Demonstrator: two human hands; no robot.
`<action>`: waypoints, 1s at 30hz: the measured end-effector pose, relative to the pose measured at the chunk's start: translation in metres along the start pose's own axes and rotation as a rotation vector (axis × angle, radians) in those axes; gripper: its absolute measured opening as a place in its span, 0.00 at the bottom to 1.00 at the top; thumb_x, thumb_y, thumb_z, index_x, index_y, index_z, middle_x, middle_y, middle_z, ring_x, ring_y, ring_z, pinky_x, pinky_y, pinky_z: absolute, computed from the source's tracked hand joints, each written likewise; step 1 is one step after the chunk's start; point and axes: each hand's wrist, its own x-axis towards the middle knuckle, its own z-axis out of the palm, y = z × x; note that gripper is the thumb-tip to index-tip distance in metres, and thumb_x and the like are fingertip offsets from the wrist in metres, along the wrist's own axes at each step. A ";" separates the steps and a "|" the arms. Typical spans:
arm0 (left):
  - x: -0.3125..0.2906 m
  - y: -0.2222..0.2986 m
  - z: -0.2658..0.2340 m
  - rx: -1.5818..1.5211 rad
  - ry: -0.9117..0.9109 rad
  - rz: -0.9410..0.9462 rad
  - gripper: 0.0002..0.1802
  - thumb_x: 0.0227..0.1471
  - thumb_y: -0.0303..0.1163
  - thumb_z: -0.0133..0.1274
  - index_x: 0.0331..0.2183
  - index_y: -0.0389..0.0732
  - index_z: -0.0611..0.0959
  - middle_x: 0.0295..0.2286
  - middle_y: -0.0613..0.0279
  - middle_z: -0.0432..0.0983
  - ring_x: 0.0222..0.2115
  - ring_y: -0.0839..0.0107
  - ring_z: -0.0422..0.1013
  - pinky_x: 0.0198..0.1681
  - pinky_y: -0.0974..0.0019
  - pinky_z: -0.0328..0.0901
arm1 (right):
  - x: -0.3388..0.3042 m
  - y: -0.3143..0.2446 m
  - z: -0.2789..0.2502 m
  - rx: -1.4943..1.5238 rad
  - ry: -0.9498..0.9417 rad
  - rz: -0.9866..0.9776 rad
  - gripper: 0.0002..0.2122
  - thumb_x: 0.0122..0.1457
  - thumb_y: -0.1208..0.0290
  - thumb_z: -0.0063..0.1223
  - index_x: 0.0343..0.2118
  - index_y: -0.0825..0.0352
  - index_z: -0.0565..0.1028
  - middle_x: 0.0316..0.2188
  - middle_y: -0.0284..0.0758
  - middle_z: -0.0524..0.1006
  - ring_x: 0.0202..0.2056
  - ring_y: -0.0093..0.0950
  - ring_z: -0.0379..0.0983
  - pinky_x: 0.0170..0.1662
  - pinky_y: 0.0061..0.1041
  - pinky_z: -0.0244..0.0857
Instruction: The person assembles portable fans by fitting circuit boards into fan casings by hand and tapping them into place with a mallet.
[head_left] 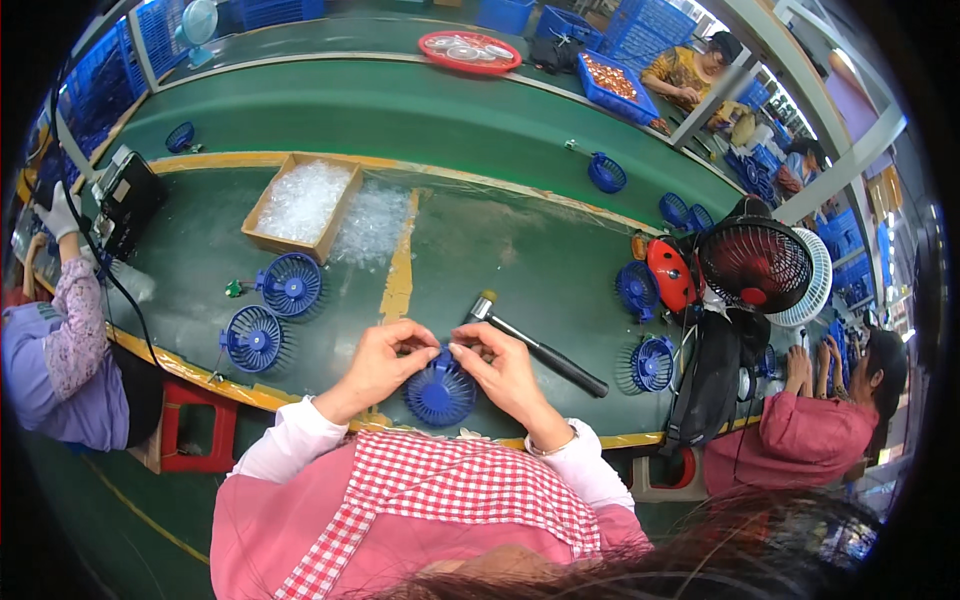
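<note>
Right in front of me on the green table lies a round blue fan housing [440, 396] with a slatted cage. My left hand [385, 362] pinches its upper end from the left. My right hand [497, 366] grips the same end from the right, fingertips close to those of the left. Whatever small part may sit between the fingertips is hidden. Just to the right of my right hand lies a hammer [545, 352] with a black handle, its head pointing away from me. Two more blue fan housings [252, 338] rest to the left of my left hand.
A cardboard box [325, 237] of clear plastic pieces stands at the back left, with more pieces spilled beside it. Blue fan housings [653, 364], a black fan [755, 262] and a black bag [703, 375] crowd the right. Beyond runs a green belt [430, 115]. Co-workers sit on both sides.
</note>
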 end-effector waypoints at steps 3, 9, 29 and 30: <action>0.002 0.004 0.004 0.025 -0.004 0.009 0.05 0.48 0.22 0.57 0.31 0.33 0.80 0.27 0.67 0.75 0.29 0.82 0.70 0.32 0.78 0.66 | 0.000 -0.001 0.002 -0.009 -0.045 0.000 0.08 0.55 0.74 0.55 0.36 0.71 0.75 0.29 0.33 0.76 0.28 0.19 0.70 0.31 0.19 0.64; 0.003 0.001 0.001 0.052 -0.003 0.022 0.05 0.47 0.22 0.57 0.30 0.33 0.80 0.27 0.65 0.75 0.29 0.81 0.71 0.32 0.76 0.66 | 0.000 0.003 0.005 -0.039 -0.044 -0.027 0.05 0.56 0.75 0.52 0.32 0.71 0.74 0.25 0.35 0.75 0.25 0.21 0.70 0.27 0.20 0.63; -0.004 -0.006 0.001 -0.295 -0.015 -0.188 0.08 0.49 0.18 0.54 0.35 0.31 0.77 0.33 0.59 0.77 0.36 0.74 0.74 0.43 0.73 0.69 | -0.017 -0.016 -0.009 0.260 -0.151 0.371 0.08 0.54 0.69 0.60 0.29 0.69 0.77 0.20 0.24 0.74 0.21 0.11 0.65 0.23 0.12 0.57; -0.005 -0.004 0.002 -0.315 -0.008 -0.189 0.08 0.48 0.18 0.55 0.35 0.30 0.77 0.33 0.58 0.77 0.37 0.73 0.74 0.43 0.73 0.69 | -0.018 -0.017 -0.008 0.266 -0.147 0.352 0.08 0.54 0.69 0.59 0.30 0.70 0.77 0.22 0.25 0.75 0.23 0.12 0.67 0.25 0.12 0.59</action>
